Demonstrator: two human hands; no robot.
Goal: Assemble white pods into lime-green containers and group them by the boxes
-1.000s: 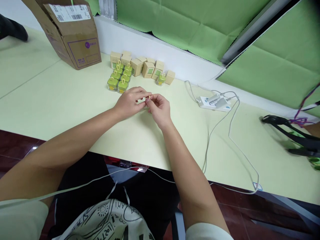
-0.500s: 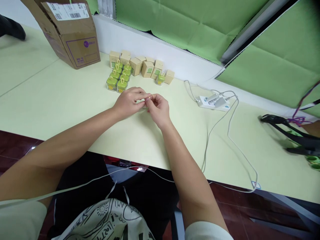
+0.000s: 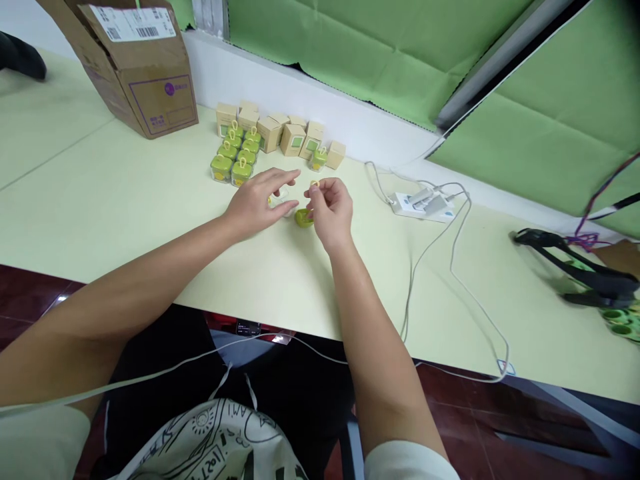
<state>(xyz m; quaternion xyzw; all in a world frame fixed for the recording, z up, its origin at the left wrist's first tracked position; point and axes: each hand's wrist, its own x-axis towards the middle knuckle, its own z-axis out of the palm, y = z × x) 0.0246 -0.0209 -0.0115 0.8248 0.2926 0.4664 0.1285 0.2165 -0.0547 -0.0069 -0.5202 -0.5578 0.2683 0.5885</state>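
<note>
My right hand (image 3: 331, 207) pinches a small pale-yellow ring (image 3: 315, 183) between thumb and forefinger. Just below those fingertips is a green lid (image 3: 303, 218); whether the ring is joined to it I cannot tell. My left hand (image 3: 260, 200) has its thumb and fingers spread apart around a small clear container (image 3: 281, 195), partly hidden behind it. Whether the hand touches the container is unclear. Beyond the left hand, several clear containers with green lids and yellow loops (image 3: 233, 155) stand in two rows. One more green-lidded container (image 3: 319, 159) stands apart to their right.
Several small tan cardboard boxes (image 3: 293, 140) line the wall. A large cardboard carton (image 3: 163, 100) stands at the back left. To the right lie a white power strip (image 3: 423, 207) with trailing cables and a black stand-like object (image 3: 580, 267). A white cable crosses my lap.
My hands were together at the fingertips and have moved apart. The right hand shifted right with the ring, and the left hand's fingers spread. The green lid and clear container now show between them.
</note>
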